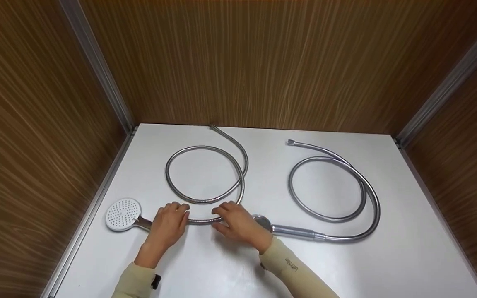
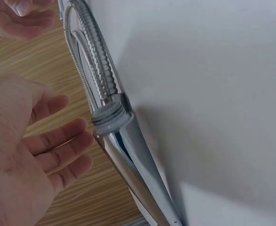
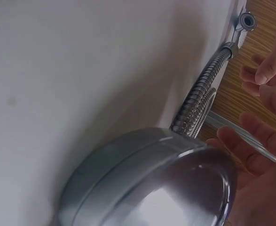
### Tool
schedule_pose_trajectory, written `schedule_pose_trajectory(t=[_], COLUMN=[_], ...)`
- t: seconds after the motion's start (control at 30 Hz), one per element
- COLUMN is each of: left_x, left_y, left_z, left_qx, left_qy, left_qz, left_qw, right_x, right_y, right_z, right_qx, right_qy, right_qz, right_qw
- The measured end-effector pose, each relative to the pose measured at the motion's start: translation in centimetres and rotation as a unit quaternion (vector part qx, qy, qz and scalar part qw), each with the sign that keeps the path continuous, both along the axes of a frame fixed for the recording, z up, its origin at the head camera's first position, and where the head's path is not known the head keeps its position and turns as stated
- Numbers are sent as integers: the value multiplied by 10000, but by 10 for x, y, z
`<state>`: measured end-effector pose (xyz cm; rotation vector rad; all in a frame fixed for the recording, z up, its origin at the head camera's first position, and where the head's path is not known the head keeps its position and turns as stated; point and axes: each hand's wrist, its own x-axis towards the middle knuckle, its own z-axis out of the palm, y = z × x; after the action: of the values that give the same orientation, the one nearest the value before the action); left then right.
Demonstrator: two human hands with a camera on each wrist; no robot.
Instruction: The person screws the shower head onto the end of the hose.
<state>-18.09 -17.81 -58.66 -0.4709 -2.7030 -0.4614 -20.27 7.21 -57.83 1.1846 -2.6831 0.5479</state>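
Observation:
A shower head (image 1: pixel 123 214) with a white perforated face lies at the left of the white table. My left hand (image 1: pixel 169 223) is over its handle (image 1: pixel 143 224). In the left wrist view the fingers (image 2: pixel 65 153) are spread loosely beside the handle's bare threaded end (image 2: pixel 110 117), apart from it. A metal shower hose (image 1: pixel 200 222) runs in a loop, its near end between my hands. My right hand (image 1: pixel 238 223) hovers by this hose; its fingers (image 3: pixel 257 146) are relaxed and hold nothing in the right wrist view.
A second, chrome shower head (image 1: pixel 294 232) lies right of my right hand, which partly covers its head. Its attached hose (image 1: pixel 377 207) coils over the table's right side. Wood-grain panels (image 1: pixel 238 62) with metal corner posts (image 1: pixel 102 66) enclose the white table (image 1: pixel 420 248).

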Motion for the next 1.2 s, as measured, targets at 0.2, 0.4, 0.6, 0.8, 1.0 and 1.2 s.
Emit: schedule_pose_trajectory(t=[0.2, 0.4, 0.6, 0.8, 1.0, 1.2], left_x=[3, 6, 11, 15, 17, 20], left_y=[-10, -22, -34, -42, -45, -48], left_z=[5, 10, 12, 9, 4, 2], left_qx=[-190, -340, -502, -571, -564, -596], left_qy=[-291, -620, -605, -436, -324, -626], left_qz=[141, 246, 254, 254, 248, 337], left_qw=[9993, 9972, 9966, 9971, 9976, 9957], right_x=[-1, -1, -1, -3, -2, -1], right_y=[-5, -13, -22, -28, -31, -34], right_z=[-2, -2, 0, -1, -8, -11], right_qx=[21, 212, 469, 605, 725, 936], right_qy=[198, 102, -242, -306, -293, -237], right_qz=[95, 24, -159, -139, -149, -165], right_qw=[9998, 9997, 9985, 9976, 9968, 9952])
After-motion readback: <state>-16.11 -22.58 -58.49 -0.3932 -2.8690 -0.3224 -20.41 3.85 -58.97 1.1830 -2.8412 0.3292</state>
